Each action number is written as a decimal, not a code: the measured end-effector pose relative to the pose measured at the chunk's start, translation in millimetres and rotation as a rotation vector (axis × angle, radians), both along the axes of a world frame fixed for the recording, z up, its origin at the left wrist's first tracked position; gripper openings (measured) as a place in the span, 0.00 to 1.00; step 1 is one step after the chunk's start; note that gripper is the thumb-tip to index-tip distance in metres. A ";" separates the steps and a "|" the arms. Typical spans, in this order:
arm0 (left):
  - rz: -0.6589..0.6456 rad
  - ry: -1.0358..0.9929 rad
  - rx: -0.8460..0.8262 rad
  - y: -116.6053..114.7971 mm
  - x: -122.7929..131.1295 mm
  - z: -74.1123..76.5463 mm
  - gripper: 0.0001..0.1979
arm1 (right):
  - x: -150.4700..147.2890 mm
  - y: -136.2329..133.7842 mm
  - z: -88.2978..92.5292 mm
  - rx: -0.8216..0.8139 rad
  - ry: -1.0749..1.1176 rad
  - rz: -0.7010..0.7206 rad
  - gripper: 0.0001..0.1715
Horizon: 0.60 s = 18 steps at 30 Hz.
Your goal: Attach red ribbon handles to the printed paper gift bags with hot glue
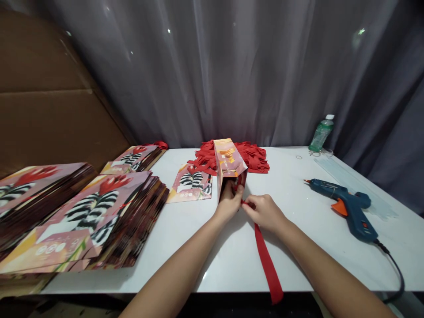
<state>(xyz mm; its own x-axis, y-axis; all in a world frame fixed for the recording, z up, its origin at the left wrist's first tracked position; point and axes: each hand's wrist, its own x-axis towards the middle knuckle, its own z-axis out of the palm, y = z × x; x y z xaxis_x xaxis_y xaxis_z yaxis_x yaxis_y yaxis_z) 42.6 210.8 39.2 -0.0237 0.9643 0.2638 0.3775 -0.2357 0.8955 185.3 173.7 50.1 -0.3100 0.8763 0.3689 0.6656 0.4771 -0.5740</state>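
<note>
A pink and yellow printed paper bag (228,160) lies on its side on the table, its open mouth facing me. My left hand (230,198) is at that mouth, its fingers partly inside and closed on the bag's edge; the fingertips are partly hidden. My right hand (263,212) pinches a red ribbon (265,260) close to the bag's right edge. From this hand the ribbon trails toward me and hangs over the table's front edge. Behind the bag lies a heap of red ribbons (253,157).
Stacks of flat printed bags (96,207) fill the left side, beside a brown cardboard panel (49,97). One flat bag (190,183) lies left of centre. On the right are a blue glue gun (347,205) with its cord, clear glue sticks (354,185) and a green bottle (321,133).
</note>
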 end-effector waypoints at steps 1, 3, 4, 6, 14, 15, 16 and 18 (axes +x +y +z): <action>-0.018 -0.013 -0.005 1.2 0.7 -1.5 0.17 | -1.7 0.1 -2.0 0.002 -0.006 -0.016 0.12; -0.045 -0.045 -0.013 3.0 2.8 -4.1 0.17 | -5.4 0.5 -6.8 0.001 -0.017 -0.055 0.12; -0.047 -0.061 -0.017 3.5 3.9 -5.1 0.17 | -7.0 0.6 -9.0 -0.002 -0.021 -0.074 0.12; -0.046 -0.088 -0.032 3.5 6.1 -6.7 0.17 | -9.0 1.2 -12.2 -0.015 -0.028 -0.106 0.12; -0.011 -0.126 -0.096 -0.7 13.5 -20.6 0.11 | -4.7 8.9 -14.5 -0.106 0.009 -0.214 0.12; 0.006 -0.128 -0.099 0.4 13.7 -23.2 0.10 | -4.3 9.6 -14.7 -0.120 0.020 -0.212 0.12; 0.027 -0.128 -0.099 2.2 13.6 -25.6 0.09 | -3.9 10.0 -14.7 -0.135 0.031 -0.204 0.12; 0.086 -0.131 -0.083 7.6 11.8 -29.2 0.09 | -3.2 9.7 -13.5 -0.171 0.053 -0.160 0.11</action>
